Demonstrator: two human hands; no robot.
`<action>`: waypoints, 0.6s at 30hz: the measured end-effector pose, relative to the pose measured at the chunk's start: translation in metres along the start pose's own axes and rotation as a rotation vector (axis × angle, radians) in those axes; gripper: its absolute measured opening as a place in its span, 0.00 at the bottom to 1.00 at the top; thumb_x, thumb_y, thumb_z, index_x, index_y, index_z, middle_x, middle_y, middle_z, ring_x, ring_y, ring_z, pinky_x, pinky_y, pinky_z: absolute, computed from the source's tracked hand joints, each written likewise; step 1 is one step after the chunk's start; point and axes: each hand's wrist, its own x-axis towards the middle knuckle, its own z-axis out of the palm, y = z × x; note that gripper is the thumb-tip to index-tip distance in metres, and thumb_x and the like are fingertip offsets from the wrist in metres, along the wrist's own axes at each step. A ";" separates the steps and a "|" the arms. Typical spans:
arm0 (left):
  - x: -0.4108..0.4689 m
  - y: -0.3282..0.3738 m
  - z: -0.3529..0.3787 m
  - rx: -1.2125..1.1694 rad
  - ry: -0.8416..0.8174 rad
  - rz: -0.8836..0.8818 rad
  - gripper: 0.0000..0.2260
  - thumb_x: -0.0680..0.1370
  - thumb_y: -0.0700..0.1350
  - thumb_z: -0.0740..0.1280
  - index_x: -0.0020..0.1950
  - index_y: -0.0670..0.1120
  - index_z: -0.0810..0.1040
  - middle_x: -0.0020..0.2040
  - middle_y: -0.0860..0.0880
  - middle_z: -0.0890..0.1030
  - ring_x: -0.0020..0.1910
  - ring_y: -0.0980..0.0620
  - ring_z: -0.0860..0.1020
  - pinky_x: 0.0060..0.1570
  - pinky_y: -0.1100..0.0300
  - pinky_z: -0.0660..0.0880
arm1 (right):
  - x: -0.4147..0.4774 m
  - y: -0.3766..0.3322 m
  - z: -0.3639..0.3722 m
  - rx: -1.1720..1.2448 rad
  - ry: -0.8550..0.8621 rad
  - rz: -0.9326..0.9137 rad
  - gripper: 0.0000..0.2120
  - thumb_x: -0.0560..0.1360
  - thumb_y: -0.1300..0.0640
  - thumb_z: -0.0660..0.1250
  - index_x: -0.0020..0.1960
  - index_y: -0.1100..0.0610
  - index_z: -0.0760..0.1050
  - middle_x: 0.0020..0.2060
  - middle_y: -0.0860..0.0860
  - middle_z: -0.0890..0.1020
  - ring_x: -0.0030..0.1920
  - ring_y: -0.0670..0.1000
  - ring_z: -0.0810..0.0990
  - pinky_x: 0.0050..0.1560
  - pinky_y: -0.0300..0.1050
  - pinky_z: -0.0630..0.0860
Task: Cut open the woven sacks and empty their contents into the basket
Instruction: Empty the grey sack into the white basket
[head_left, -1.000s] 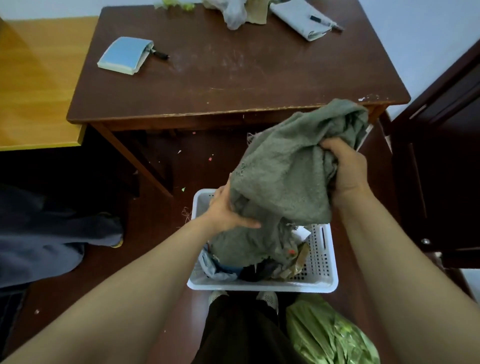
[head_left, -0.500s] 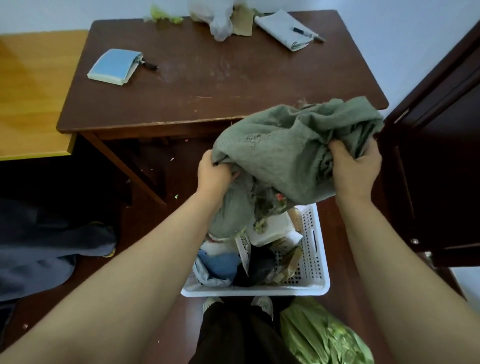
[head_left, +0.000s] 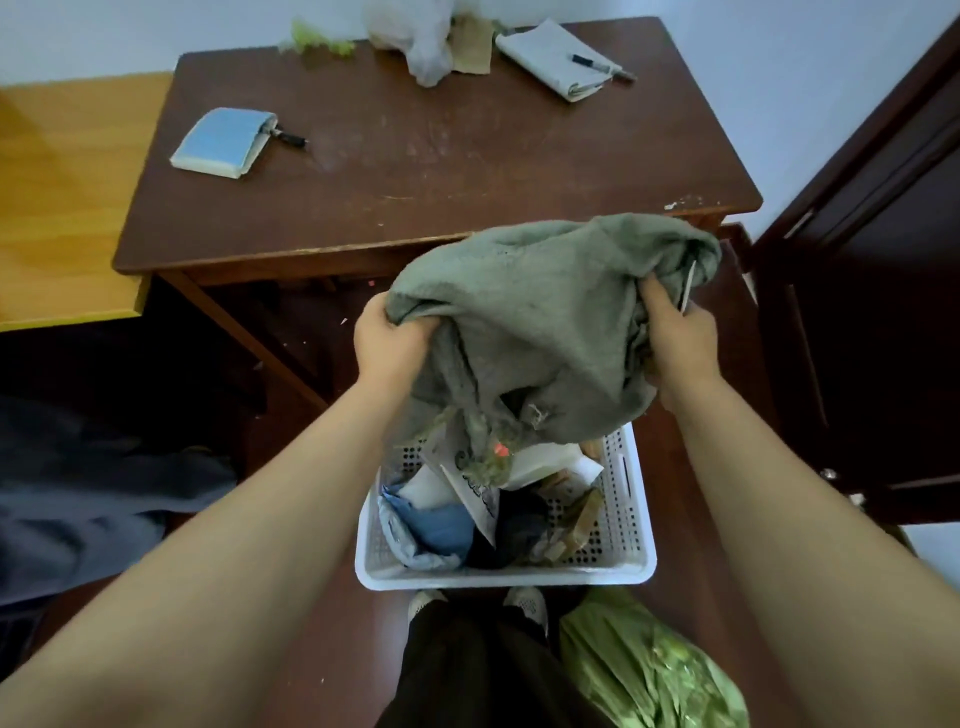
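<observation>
Over dark floor (head_left: 343, 639), left hand (head_left: 389, 343) and right hand (head_left: 675, 345) clench coarse, seemingly woven sack (head_left: 540, 312) above perforated basket (head_left: 509, 578).

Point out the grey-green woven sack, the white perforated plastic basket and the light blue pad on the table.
grey-green woven sack (head_left: 540, 312), head view, its bunched fabric.
white perforated plastic basket (head_left: 509, 577), head view, near rim.
light blue pad (head_left: 221, 137), head view, its cover.

Brown table (head_left: 426, 171), pale wall (head_left: 810, 67)
</observation>
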 end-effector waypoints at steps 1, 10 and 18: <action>-0.001 -0.002 -0.002 0.020 -0.004 -0.008 0.15 0.63 0.50 0.71 0.49 0.55 0.78 0.52 0.48 0.82 0.53 0.47 0.80 0.56 0.44 0.77 | -0.002 -0.002 -0.001 0.011 -0.034 0.048 0.13 0.68 0.40 0.72 0.41 0.49 0.78 0.41 0.46 0.83 0.44 0.48 0.82 0.44 0.45 0.80; -0.031 -0.011 0.003 0.555 -0.423 0.239 0.61 0.55 0.61 0.78 0.78 0.48 0.47 0.77 0.45 0.48 0.76 0.48 0.50 0.75 0.52 0.50 | -0.016 -0.029 0.018 0.145 -0.518 0.379 0.11 0.72 0.50 0.66 0.36 0.53 0.67 0.24 0.48 0.66 0.16 0.44 0.56 0.18 0.31 0.52; -0.015 0.056 -0.029 -0.240 0.065 -0.196 0.06 0.79 0.45 0.64 0.51 0.45 0.79 0.45 0.48 0.81 0.46 0.51 0.80 0.47 0.59 0.78 | -0.001 -0.050 0.013 -0.573 -0.300 -0.068 0.06 0.75 0.52 0.69 0.42 0.53 0.80 0.35 0.53 0.81 0.36 0.53 0.80 0.36 0.46 0.77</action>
